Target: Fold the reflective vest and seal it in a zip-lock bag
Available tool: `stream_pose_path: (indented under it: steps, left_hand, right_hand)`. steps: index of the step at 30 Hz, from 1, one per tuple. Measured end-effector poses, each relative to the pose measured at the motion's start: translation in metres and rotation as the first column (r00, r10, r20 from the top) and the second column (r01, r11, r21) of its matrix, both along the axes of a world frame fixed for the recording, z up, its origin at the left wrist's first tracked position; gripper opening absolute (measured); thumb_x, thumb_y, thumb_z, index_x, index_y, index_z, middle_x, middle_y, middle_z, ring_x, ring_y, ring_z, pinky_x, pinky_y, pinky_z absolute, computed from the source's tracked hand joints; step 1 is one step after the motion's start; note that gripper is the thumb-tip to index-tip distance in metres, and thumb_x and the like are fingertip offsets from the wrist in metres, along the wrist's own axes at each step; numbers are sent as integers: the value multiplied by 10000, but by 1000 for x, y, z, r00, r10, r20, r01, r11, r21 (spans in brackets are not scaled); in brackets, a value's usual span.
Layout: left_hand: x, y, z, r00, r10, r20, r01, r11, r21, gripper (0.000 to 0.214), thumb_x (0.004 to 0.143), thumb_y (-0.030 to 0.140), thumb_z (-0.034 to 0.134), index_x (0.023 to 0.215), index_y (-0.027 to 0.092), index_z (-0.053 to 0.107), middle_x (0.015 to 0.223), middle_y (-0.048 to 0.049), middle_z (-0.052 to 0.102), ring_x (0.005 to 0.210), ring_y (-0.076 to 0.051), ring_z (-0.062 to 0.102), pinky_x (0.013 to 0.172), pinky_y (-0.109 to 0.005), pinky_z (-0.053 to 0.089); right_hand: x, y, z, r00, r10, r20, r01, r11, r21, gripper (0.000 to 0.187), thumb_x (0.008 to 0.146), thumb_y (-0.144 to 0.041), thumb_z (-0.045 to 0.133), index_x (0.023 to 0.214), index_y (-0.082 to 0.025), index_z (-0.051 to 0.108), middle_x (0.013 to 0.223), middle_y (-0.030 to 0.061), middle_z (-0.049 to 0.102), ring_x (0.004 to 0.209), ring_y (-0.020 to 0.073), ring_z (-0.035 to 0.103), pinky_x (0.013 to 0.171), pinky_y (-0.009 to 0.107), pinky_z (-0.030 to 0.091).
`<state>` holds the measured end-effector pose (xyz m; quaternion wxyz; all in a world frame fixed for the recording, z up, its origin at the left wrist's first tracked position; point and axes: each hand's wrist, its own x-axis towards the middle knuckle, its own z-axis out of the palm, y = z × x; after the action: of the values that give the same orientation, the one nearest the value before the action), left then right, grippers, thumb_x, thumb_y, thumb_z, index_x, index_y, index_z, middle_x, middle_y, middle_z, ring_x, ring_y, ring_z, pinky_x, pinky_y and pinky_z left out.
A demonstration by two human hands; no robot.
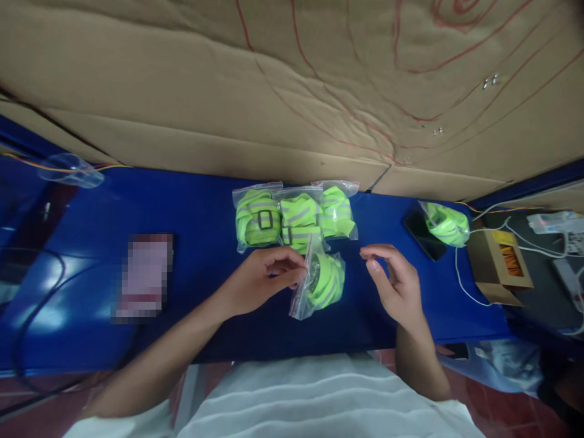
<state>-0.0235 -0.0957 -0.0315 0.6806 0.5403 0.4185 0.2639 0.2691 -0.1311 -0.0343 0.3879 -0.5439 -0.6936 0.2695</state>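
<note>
My left hand pinches the zip edge of a clear bag holding a folded neon-green reflective strap, over the blue table. To the right of that bag, my right hand is held with curved fingers, thumb and fingertips apart, nothing between them. Just beyond my hands lie more bagged straps side by side: one with a black buckle on the left, one in the middle and one on the right. The held bag partly covers the middle one's lower edge.
A black phone lies at the right, with another bagged green strap by it. Further right are an open cardboard box and white cables. A pixelated flat item and a clear cup are left. Cardboard lines the back.
</note>
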Motion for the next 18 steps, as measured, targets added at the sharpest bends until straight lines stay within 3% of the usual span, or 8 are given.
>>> stream_pose_path:
  steps: [3, 5, 7, 10, 12, 16, 18]
  left_hand:
    - [4, 2, -2, 997, 23, 71, -17, 996, -83, 330, 841, 445, 841, 862, 145, 706, 733, 3, 702, 668, -97, 659, 646, -175, 555]
    - [8, 1, -3, 993, 17, 115, -1, 991, -135, 350, 830, 451, 852, 831, 146, 681, 708, 13, 681, 622, -86, 625, 599, -176, 536]
    - [15, -1, -4, 989, -6, 145, 33, 982, -184, 366, 816, 452, 865, 808, 146, 663, 705, 13, 680, 611, -83, 607, 579, -175, 517]
    - [27, -5, -4, 982, -63, 178, 103, 969, -226, 373, 803, 445, 878, 788, 142, 660, 704, 12, 677, 613, -74, 582, 571, -165, 472]
    - [32, -6, -4, 976, -91, 200, 139, 961, -239, 374, 814, 453, 868, 784, 140, 665, 697, 11, 669, 621, -75, 577, 564, -165, 435]
    - [29, -7, -3, 973, -101, 207, 140, 974, -180, 361, 873, 468, 819, 825, 140, 675, 718, 4, 668, 677, -92, 609, 638, -194, 455]
    - [20, -8, -1, 978, -112, 179, 130, 987, -93, 342, 927, 468, 769, 864, 144, 678, 752, 6, 659, 707, -94, 608, 688, -209, 475]
  right_hand:
    - [3, -9, 8, 996, -84, -17, 85, 994, 66, 173, 1023, -206, 646, 1163, -277, 718, 1066, 12, 720, 972, 133, 680, 876, 256, 533]
    - [0, -12, 12, 997, -80, -14, 81, 996, 44, 91, 1027, -209, 641, 1062, -256, 711, 978, -6, 717, 885, 109, 665, 805, 225, 511]
    - [-10, -16, 14, 999, 29, -20, -29, 999, -24, 21, 1007, -252, 687, 992, -238, 682, 874, -30, 695, 768, 84, 635, 703, 196, 479]
    - [-34, -20, 17, 980, 201, 15, -198, 975, -104, 239, 903, -364, 828, 965, -215, 651, 801, -51, 667, 678, 69, 599, 625, 183, 442]
    - [-47, -21, 19, 972, 236, 11, -232, 961, -150, 244, 914, -378, 818, 945, -207, 646, 805, -51, 682, 678, 62, 606, 633, 173, 446]
    - [-47, -19, 23, 969, 236, -73, -246, 943, -224, 139, 1012, -284, 682, 897, -210, 656, 789, -54, 695, 676, 55, 628, 636, 155, 461]
    - [-37, -17, 24, 992, 116, -54, -124, 977, -172, 132, 1015, -259, 664, 892, -212, 662, 786, -49, 701, 689, 66, 647, 644, 162, 474]
